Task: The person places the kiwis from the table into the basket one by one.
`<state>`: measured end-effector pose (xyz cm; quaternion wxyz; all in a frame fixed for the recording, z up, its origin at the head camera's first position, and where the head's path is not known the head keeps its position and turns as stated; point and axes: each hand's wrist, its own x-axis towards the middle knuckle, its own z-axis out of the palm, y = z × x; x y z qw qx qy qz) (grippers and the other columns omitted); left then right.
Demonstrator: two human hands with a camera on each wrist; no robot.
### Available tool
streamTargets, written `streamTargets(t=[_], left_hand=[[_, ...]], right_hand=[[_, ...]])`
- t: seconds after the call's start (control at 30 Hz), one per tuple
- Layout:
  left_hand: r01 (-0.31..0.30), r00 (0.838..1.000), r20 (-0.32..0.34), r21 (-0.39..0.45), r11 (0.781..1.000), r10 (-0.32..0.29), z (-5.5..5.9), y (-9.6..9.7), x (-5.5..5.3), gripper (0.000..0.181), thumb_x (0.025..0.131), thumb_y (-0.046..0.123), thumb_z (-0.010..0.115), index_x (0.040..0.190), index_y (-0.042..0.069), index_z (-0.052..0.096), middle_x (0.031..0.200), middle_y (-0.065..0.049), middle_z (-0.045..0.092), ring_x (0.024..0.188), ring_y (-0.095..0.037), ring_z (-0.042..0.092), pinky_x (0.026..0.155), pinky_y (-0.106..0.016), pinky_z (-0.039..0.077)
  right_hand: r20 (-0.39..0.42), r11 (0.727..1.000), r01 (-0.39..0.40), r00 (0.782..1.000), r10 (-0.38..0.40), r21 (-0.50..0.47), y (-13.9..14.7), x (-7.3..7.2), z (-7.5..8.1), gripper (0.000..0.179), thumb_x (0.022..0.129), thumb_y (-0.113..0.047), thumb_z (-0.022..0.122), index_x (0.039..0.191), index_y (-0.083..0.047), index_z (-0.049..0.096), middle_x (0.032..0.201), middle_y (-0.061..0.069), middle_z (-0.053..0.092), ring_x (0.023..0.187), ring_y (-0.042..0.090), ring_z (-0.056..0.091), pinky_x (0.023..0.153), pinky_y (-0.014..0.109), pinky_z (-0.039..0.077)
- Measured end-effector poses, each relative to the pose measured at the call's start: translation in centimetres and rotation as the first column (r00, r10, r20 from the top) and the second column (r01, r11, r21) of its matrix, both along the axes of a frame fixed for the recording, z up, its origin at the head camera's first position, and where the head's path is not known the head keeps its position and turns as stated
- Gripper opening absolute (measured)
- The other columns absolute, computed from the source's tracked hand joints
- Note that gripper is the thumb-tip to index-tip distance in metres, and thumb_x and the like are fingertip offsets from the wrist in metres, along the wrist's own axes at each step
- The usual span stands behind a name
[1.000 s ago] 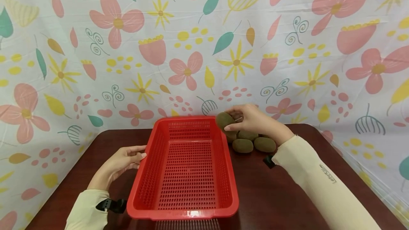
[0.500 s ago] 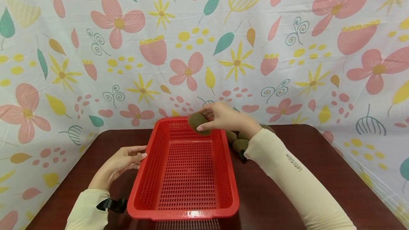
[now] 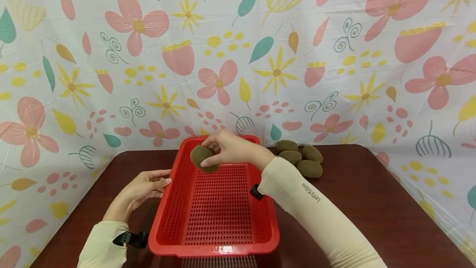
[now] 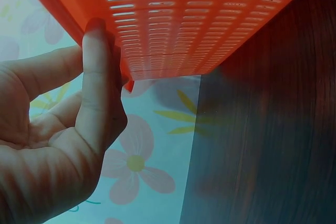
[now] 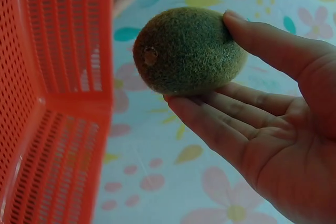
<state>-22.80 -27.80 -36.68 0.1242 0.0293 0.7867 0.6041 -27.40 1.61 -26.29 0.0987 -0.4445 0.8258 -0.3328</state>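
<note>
A brown, fuzzy kiwi fruit [image 3: 202,159] is held by my right hand [image 3: 232,150] over the far left part of a red plastic basket [image 3: 213,249]. In the right wrist view, the thumb presses one side of the kiwi fruit [image 5: 189,51] and the fingers support it from beneath, beside the basket's slotted wall. My left hand [image 3: 143,187] is at the basket's left side, its fairly straight fingertips touching the outer rim. The left wrist view shows the thumb [image 4: 97,77] reaching up under that rim. The basket's visible floor holds nothing.
Several more kiwi fruits [image 3: 290,156] lie in a cluster on the dark wooden table [image 3: 357,202], to the right of the basket's far end. A white floral cloth [image 3: 238,24] hangs behind the table. Both wrists carry black straps.
My right hand has carried the kiwi fruit leftward from beside the cluster, across the basket's right rim, and slightly lower over the basket. The left hand and the basket have stayed in place.
</note>
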Motion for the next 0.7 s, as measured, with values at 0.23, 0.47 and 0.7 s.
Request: streamTargets(t=[0.23, 0.47, 0.7], left_hand=[[-0.020, 1.000, 0.016, -0.009, 1.000, 0.020, -0.2, 0.1, -0.1, 0.060, 0.094, 0.018, 0.063, 0.142, -0.008, 0.038, 0.101, -0.013, 0.068, 0.084, -0.025, 0.066, 0.079, -0.040, 0.056], [-0.012, 1.000, 0.021, -0.006, 1.000, 0.012, -0.1, 0.1, 0.0, 0.058, 0.095, 0.016, 0.061, 0.143, -0.009, 0.037, 0.101, -0.012, 0.068, 0.083, -0.023, 0.065, 0.077, -0.038, 0.056], [-0.011, 1.000, 0.014, -0.005, 1.000, 0.011, -0.1, 0.2, 0.0, 0.059, 0.095, 0.017, 0.061, 0.143, -0.008, 0.037, 0.102, -0.012, 0.068, 0.083, -0.022, 0.065, 0.077, -0.037, 0.056]], right_hand=[[0.046, 0.997, -0.041, 0.998, 0.038, 0.073, -2.0, 0.7, -1.5, 0.036, 0.085, -0.023, 0.076, 0.114, -0.004, 0.067, 0.096, -0.002, 0.070, 0.087, 0.006, 0.064, 0.077, 0.019, 0.051], [0.089, 0.985, -0.076, 0.994, 0.063, 0.156, -3.5, 1.7, -3.2, 0.034, 0.085, -0.024, 0.075, 0.112, -0.004, 0.068, 0.093, -0.002, 0.070, 0.081, 0.003, 0.065, 0.070, 0.017, 0.052], [0.090, 0.964, -0.139, 0.989, 0.121, 0.227, -4.7, 2.6, -5.1, 0.020, 0.086, -0.023, 0.075, 0.093, -0.005, 0.070, 0.069, -0.006, 0.065, 0.056, 0.003, 0.059, 0.055, 0.016, 0.049]])
